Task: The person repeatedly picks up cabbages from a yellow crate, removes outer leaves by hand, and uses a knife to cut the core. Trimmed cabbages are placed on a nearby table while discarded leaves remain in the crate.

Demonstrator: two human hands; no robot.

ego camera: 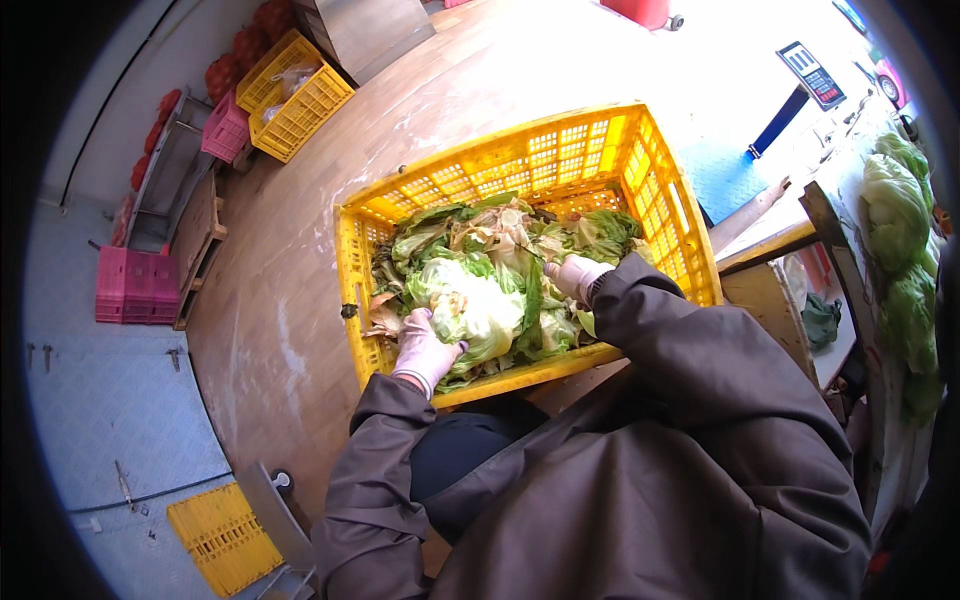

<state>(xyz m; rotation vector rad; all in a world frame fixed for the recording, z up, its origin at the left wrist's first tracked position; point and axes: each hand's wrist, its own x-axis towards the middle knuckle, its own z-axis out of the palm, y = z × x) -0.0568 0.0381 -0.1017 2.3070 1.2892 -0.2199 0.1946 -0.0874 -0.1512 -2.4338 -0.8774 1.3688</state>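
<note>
A yellow perforated plastic crate (517, 380) stands before me, tilted in view and partly filled with loose lettuce leaves, some brown and wilted (501, 229). My left hand (426, 351), in a pale glove with darker fingertips, grips the near left side of a pale green lettuce head (480, 311), thumb and fingers spread around it. To the right of that head is my right hand (576, 277), also gloved, its fingers curled over the leaves. A narrow dark green strip (533, 300) hangs beside its fingertips; whether the hand holds anything is hidden.
More lettuce heads (896, 210) lie on a ledge at the right. A scale with a display (811, 75) and a blue platform (720, 176) stands at upper right. Yellow crates (300, 105), pink crates (135, 285) and red mesh sacks (223, 77) line the left wall. A wooden pallet (199, 251) leans there.
</note>
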